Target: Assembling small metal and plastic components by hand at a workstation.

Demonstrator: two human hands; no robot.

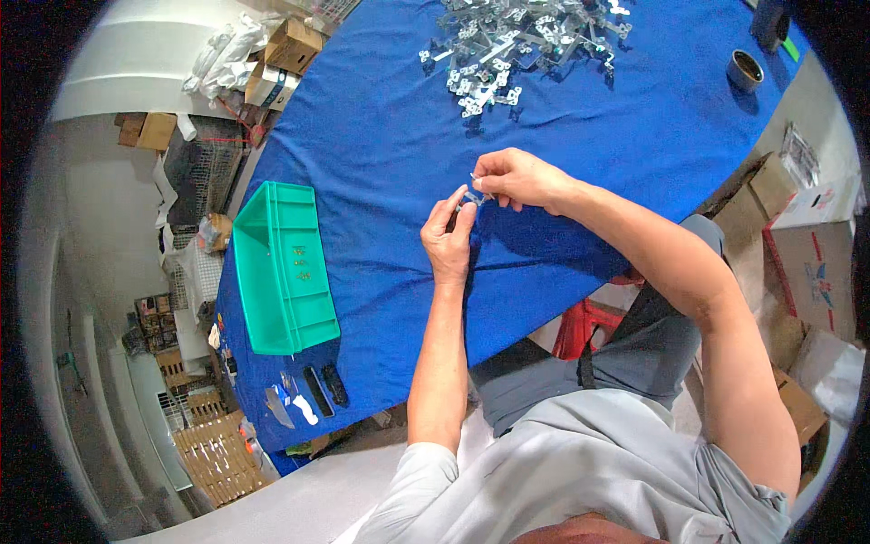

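Note:
Above the blue cloth, both my hands meet at a small silvery metal bracket (pixel 477 197). My left hand (pixel 448 240) pinches it from the left between thumb and fingertips. From the right, my right hand (pixel 526 179) has its fingers closed on the bracket's other end; a tiny pale tip shows at the thumb and forefinger, too small to name. My fingers hide much of the bracket. Farther off lies a loose heap of similar metal brackets (pixel 489 77), spread across the far part of the cloth.
On the left stands a green plastic bin (pixel 316 313) with several small brass-coloured pieces on its side. Nearer me lie a black bar (pixel 319 391) and a white-handled tool (pixel 305 410). A dark round cup (pixel 745 71) stands far right. Cardboard boxes (pixel 816 258) flank the table.

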